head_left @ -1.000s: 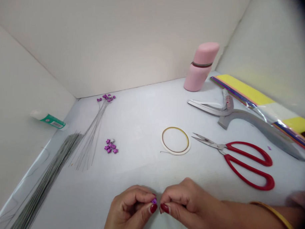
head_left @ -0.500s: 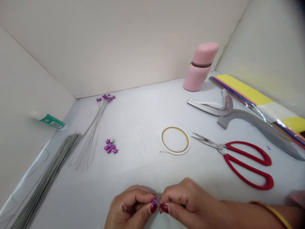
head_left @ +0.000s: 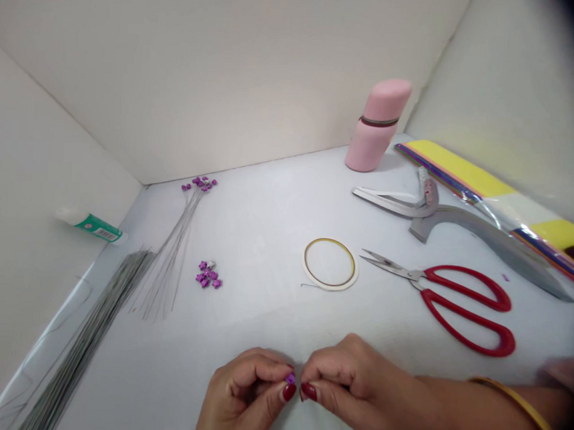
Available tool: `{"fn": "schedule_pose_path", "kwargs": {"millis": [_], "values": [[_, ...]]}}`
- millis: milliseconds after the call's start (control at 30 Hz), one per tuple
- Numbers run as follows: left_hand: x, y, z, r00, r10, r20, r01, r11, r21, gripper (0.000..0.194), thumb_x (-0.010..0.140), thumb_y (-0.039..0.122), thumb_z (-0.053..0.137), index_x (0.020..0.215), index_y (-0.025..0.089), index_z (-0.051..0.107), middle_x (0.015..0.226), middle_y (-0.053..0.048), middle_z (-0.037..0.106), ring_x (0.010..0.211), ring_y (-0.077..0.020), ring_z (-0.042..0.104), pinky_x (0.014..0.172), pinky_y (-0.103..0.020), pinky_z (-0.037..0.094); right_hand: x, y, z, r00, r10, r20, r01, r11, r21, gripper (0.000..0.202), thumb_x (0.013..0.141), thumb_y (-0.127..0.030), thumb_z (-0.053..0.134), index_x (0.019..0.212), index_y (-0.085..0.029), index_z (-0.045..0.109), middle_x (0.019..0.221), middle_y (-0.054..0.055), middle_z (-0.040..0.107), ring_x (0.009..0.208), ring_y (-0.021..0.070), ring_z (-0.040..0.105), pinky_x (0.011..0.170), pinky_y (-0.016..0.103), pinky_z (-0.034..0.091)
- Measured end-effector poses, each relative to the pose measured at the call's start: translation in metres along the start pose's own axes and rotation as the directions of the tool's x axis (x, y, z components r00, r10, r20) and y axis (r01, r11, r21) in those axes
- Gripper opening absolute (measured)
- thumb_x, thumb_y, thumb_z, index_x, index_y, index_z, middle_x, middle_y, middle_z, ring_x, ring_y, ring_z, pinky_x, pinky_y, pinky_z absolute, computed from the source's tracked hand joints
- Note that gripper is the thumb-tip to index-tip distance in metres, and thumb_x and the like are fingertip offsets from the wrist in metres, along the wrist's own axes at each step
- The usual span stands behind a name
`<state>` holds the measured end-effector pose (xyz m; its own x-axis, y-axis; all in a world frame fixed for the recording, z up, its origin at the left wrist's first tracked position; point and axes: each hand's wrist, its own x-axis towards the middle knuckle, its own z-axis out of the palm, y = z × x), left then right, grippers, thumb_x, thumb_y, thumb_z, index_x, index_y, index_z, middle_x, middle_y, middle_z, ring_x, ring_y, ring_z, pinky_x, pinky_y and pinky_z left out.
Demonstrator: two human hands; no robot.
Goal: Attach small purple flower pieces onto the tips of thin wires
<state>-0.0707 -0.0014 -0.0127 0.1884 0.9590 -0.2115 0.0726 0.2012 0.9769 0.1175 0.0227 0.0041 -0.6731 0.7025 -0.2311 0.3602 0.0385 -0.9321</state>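
Between the thumb and index finger of my left hand (head_left: 250,392) is a small purple folded paper star (head_left: 290,379). Just to its right, my right hand (head_left: 344,386) is closed in a pinch, its fingertips a short gap from the star. What the right fingers hold, if anything, is too small to make out. A pile of purple paper stars (head_left: 208,275) lies to the upper left of my hands. Farther back, purple stars (head_left: 204,184) sit on the ends of thin grey wires (head_left: 175,242).
A bundle of grey wires (head_left: 89,333) and a green-labelled glue tube (head_left: 98,227) lie left. Mid-table is a tape roll (head_left: 330,285); red-handled scissors (head_left: 463,296) lie right. Behind are grey paper strips (head_left: 493,238), a pink bottle (head_left: 374,143) and a packet of coloured paper (head_left: 495,184).
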Motion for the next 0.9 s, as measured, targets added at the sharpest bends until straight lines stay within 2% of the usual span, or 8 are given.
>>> {"fn": "schedule_pose_path", "kwargs": {"millis": [467,900], "values": [[-0.0005,0.0016,0.0001,1.0,-0.023,0.009,0.024,0.999,-0.032,0.006,0.071,0.022,0.065,0.067,0.02,0.069,0.07,-0.003,0.067,0.066,-0.0141,0.061,0.061,-0.021,0.046,0.0031,-0.0005,-0.0011,1.0,-0.006,-0.005,0.006,1.0,-0.025,0.019,0.082,-0.019,0.044,0.071,-0.014,0.058,0.051,-0.007,0.034,0.046,0.0062,0.03,0.041,0.016,0.025],[-0.0011,0.0068,0.0043,0.996,-0.075,-0.044,0.067,0.984,-0.166,0.005,0.071,0.024,0.066,0.073,0.019,0.068,0.074,-0.003,0.064,0.069,-0.0137,0.058,0.062,-0.02,0.046,0.0042,0.0052,0.0021,0.999,0.036,-0.025,-0.031,0.987,0.155,0.019,0.084,-0.024,0.044,0.072,-0.015,0.056,0.052,-0.007,0.033,0.046,0.0066,0.027,0.041,0.017,0.022]]}}
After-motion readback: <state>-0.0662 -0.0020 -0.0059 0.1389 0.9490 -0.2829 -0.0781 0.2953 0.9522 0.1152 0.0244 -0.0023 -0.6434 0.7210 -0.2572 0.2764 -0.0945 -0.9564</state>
